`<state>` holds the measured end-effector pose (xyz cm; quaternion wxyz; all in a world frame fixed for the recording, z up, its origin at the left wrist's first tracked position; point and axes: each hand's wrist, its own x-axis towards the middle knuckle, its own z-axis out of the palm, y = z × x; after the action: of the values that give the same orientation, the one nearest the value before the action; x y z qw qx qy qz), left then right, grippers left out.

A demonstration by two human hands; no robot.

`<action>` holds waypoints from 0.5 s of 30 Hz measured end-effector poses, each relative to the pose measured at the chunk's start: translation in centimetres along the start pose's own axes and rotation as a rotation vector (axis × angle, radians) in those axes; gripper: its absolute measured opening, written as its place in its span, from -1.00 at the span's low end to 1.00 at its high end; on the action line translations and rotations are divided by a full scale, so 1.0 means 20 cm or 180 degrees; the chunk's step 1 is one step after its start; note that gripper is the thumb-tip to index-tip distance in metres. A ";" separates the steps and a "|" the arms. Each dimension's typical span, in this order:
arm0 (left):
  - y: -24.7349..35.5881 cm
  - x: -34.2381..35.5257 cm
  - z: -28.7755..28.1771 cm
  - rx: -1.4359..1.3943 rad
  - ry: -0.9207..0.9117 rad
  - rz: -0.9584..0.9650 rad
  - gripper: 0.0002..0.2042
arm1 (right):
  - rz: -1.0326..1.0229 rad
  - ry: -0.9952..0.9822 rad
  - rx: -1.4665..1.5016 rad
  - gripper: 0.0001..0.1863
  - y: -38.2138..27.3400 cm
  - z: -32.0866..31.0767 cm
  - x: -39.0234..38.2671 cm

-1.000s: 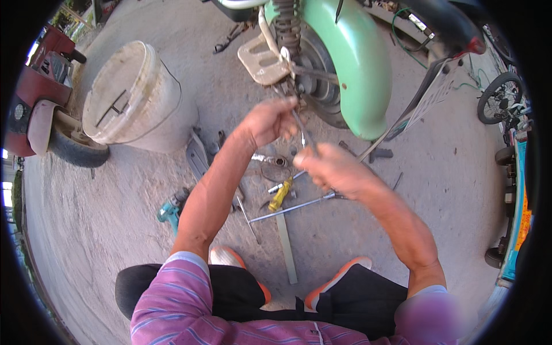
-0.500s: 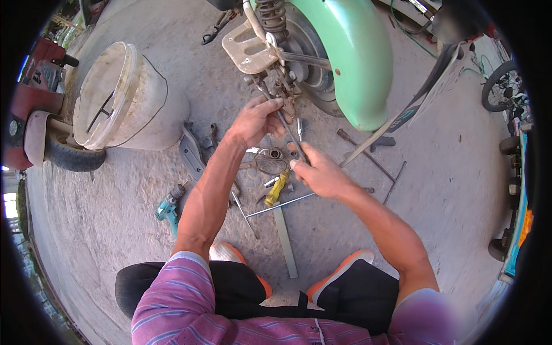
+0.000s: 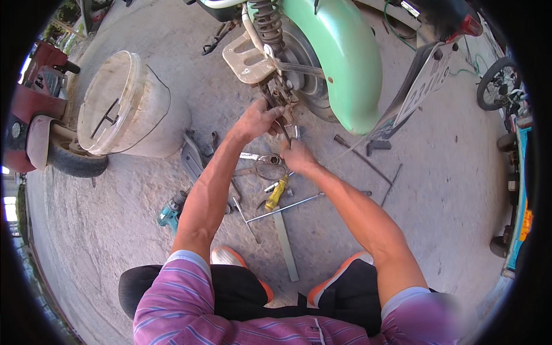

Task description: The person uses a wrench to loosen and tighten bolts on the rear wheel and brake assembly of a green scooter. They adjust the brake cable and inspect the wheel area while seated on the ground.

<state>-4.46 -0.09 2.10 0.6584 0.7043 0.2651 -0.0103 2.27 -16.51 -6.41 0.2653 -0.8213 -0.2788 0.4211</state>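
A long dark metal rod (image 3: 286,133) slants from beneath the wheel axle toward me. My left hand (image 3: 260,121) is closed around its upper part, close under the axle end. Lower down, my right hand (image 3: 299,156) grips the near end, covering its tip. The rod's far end lies against the parts below a beige perforated bracket (image 3: 246,60); exactly where it bears is hidden. Above my hands stand a coil spring shock absorber (image 3: 268,26), the wheel (image 3: 307,54) and a green mudguard (image 3: 351,75). A yellow-handled screwdriver (image 3: 277,194) lies on the ground below my right hand.
Left of my arm stand a white bucket (image 3: 155,123) and a teal cordless drill (image 3: 169,214). A chrome T-handle wrench (image 3: 282,208), a flat metal strip (image 3: 286,247) and a dark T-handle wrench (image 3: 365,159) lie on the concrete. A red vehicle (image 3: 40,109) is at far left.
My right hand has moved up and inward with the rod's near end, closer to my left hand. The rod now stands steeper. The view has shifted slightly.
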 end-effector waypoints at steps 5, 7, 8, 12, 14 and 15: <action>0.08 -0.08 -0.01 -0.1814 -0.0448 -0.0177 -0.74 | -0.0185 -0.0633 0.0941 -0.67 -0.27 -0.39 -0.56; 0.11 -0.09 0.03 -0.3015 -0.0370 -0.0221 -0.71 | -0.0507 -0.1290 0.2276 -0.66 -0.37 -0.62 -0.70; 0.13 -0.08 0.05 -0.3444 -0.0391 -0.0121 -0.70 | -0.0263 -0.1303 0.2329 -0.66 -0.43 -0.66 -0.73; 0.15 -0.10 0.08 -0.3424 -0.0242 -0.0057 -0.70 | -0.0398 -0.1274 0.2494 -0.68 -0.53 -0.70 -0.76; 0.13 -0.13 0.06 -0.2983 -0.0365 -0.0100 -0.75 | -0.0409 -0.1229 0.2103 -0.74 -0.48 -0.62 -0.75; 0.12 -0.14 0.05 -0.2727 -0.0293 -0.0145 -0.76 | -0.0490 -0.1072 0.1914 -0.71 -0.43 -0.58 -0.73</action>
<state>-5.58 -1.93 5.20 0.9021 0.3601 0.2312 0.0549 2.82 -22.63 13.14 0.4765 -0.6021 -0.2432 0.5926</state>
